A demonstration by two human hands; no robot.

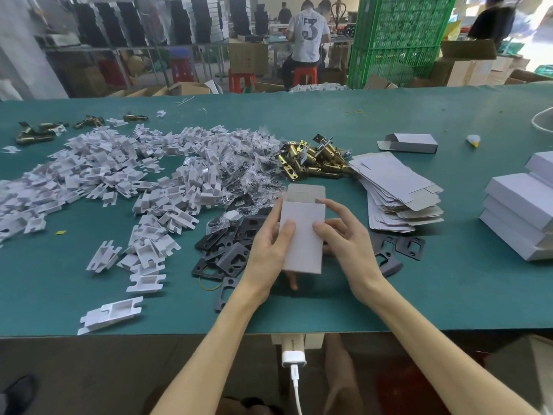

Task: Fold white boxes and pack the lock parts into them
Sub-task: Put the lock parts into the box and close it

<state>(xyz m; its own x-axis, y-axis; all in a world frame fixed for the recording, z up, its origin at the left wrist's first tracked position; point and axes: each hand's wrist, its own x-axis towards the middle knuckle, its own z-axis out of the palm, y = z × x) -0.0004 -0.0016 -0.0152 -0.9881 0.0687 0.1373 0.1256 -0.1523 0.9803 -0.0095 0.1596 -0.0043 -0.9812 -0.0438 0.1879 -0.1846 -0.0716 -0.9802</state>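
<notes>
Starting from the counter's [449,280] left edge and passing a wide heap of white card inserts [119,175], with a few stray latches [36,134] near the far left corner, then clear packets [239,163] toward the middle and black plates [227,250] closer to the near edge. Gripping the white box [303,235] over the counter's middle, near the front edge, with both hands: clasping its left side with the left hand [266,253], pressing the thumb on the front face and curling the other fingers [291,283] behind and under the near end; pinching its right side with the right hand [344,238], thumb on the face, index finger reaching up to the mouth. Holding the box with its long axis running away from the body, tuck flap standing open at the far end. Failing to make out the state of the near end. Judging the filling as not yet begun. Looking past the open mouth to the brass latch pile [311,160], just beyond it and slightly right, so probably favouring the right hand for that pick and leaving inserts and packets to the left. Moving on rightward past a stack of flat box blanks [398,190], one made-up box [410,142] toward the far edge, and finished boxes [520,211] stacked at the right edge.
</notes>
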